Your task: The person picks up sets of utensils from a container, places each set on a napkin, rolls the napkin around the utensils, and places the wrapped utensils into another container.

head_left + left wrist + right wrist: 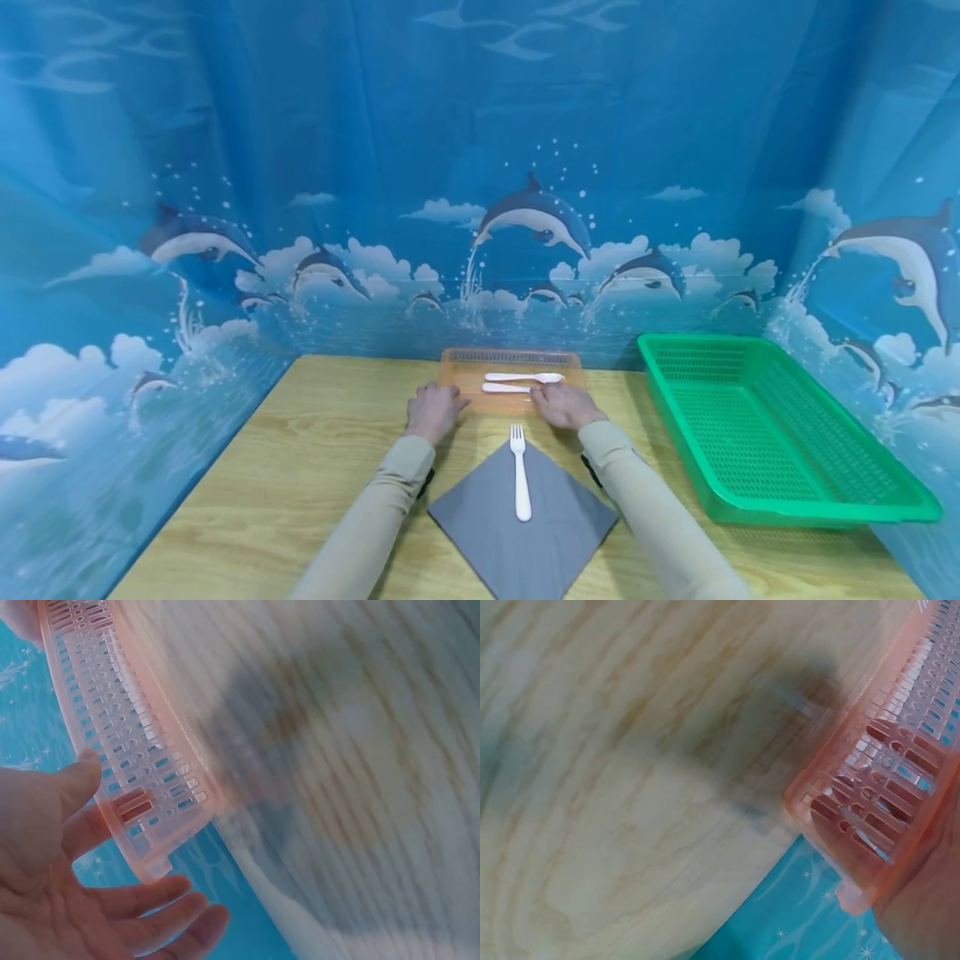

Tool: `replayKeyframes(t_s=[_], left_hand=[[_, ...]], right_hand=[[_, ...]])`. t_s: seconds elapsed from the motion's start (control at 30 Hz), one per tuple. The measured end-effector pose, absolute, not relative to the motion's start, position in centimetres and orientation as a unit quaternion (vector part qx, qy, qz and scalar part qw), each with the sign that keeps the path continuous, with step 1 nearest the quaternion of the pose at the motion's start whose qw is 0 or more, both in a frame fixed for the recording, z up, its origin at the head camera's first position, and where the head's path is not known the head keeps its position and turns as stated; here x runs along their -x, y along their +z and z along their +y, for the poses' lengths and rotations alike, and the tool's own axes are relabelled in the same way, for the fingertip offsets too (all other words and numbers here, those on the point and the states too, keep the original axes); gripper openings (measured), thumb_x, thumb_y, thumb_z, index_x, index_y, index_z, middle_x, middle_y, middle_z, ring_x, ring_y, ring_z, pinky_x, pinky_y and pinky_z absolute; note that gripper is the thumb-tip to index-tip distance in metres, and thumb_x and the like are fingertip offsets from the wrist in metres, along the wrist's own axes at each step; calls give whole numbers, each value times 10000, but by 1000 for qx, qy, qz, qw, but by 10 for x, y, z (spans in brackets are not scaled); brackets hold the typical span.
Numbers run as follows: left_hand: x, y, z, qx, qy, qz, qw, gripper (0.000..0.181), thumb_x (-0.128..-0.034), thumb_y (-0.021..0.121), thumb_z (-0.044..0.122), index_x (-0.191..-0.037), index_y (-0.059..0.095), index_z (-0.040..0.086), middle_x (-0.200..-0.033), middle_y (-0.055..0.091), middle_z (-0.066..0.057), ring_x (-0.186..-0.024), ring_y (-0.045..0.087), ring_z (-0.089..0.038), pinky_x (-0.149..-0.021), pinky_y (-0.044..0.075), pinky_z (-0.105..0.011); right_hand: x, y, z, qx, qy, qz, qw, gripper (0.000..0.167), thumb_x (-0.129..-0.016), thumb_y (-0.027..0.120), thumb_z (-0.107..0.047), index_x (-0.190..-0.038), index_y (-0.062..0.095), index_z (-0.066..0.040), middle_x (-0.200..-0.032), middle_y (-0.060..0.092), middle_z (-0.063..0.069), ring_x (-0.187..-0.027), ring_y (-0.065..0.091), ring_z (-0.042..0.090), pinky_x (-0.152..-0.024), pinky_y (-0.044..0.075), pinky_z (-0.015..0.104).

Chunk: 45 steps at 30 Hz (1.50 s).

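Observation:
An orange slotted basket [491, 356] sits near the table's back edge, holding white plastic utensils [517, 377]. My left hand [435, 412] is at its left end; in the left wrist view the thumb and index finger of that hand [75, 862] pinch the rim of the basket [150, 765], with the other fingers extended. At the right end my right hand [564, 406] touches the near side; in the right wrist view part of this hand [922, 877] lies against the basket [877, 787], its fingertips mostly hidden. A white fork [521, 483] lies on a grey cloth [487, 508] in front.
A large green basket [825, 508] stands at the right of the wooden table [247, 467]. Blue curtains [420, 108] with printed dolphins hang behind the table and along both sides.

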<state>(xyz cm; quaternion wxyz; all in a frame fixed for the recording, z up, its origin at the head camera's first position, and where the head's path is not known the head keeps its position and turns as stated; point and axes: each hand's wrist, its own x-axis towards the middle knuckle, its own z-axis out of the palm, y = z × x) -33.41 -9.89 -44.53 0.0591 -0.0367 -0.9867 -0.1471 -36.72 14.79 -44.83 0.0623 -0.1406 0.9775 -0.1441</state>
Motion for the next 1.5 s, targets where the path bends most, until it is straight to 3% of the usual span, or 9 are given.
replayKeyframes(t_s=[0.53,0.93,1.17,1.27,1.4,1.5], left_hand=[[334,-443,-98,27,-151,-987,44,362,-970,571,446,-1130,721,158,-1116,674,-126,-1059,592,-350,-806,530,-544],[337,-443,-99,18,-160,-986,41,353,-970,577,439,-1092,725,143,-1075,672,-118,-1023,590,-326,-803,525,-528],[337,-443,-100,17,-165,-986,33,358,-967,584,441,-1111,721,144,-1089,666,-117,-1033,590,-326,-802,523,-537],[337,-443,-100,18,-163,-986,36,351,-963,590,443,-1096,726,149,-1073,669,-112,-1024,593,-324,-785,526,-532],[337,-443,-101,23,-160,-986,41,342,-963,588,445,-1067,732,152,-1039,672,-107,-998,599,-321,-749,531,-520],[338,-444,-101,26,-158,-986,41,345,-966,582,448,-1069,731,154,-1043,674,-105,-1000,600,-319,-746,534,-516]], right_hand=[[369,-442,146,110,-131,976,133,637,-1054,168,-490,-1458,461,-95,-1509,437,171,-1394,383,416,-1141,310,552],[372,-444,143,101,-150,977,116,666,-1053,212,-483,-1396,510,4,-1500,402,251,-1396,355,442,-1147,301,554],[375,-447,145,121,-143,978,97,661,-1052,233,-492,-1247,642,-12,-1363,526,230,-1203,549,398,-1030,433,544],[375,-447,145,121,-151,977,94,640,-1049,257,-496,-1032,701,-35,-1112,630,190,-951,622,333,-864,502,491],[374,-446,146,126,-157,975,91,596,-1049,275,-493,-743,618,-115,-710,549,98,-588,475,230,-602,424,373],[374,-447,146,136,-157,975,80,576,-1057,280,-475,-675,561,-148,-620,467,45,-528,390,188,-539,360,331]])
